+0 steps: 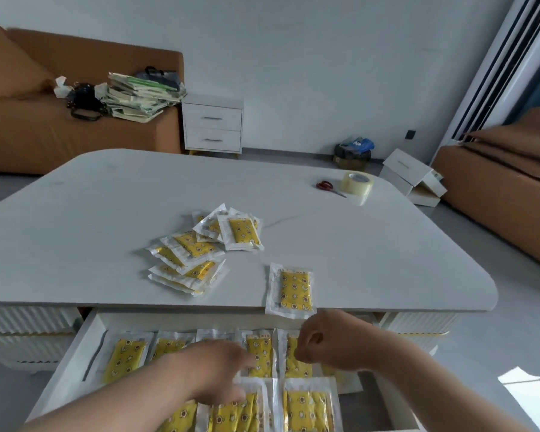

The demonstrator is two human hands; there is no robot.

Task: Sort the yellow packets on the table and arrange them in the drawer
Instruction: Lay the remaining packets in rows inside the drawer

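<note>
A loose pile of yellow packets (200, 247) in clear wrappers lies on the white table (106, 198). One single packet (292, 289) sits at the table's front edge, overhanging it slightly. Below, the open white drawer (81, 341) holds several packets laid in rows (125, 357). My left hand (219, 372) is over the drawer, fingers spread and blurred, touching a packet in the front row (247, 410). My right hand (325, 341) hovers above the drawer's right side with loosely curled fingers and holds nothing.
Red-handled scissors (328, 187) and a roll of clear tape (357, 182) lie at the table's far right. Behind stand a brown sofa (44, 135) with stacked bags, a white nightstand (212, 124) and white boxes (412, 176) on the floor.
</note>
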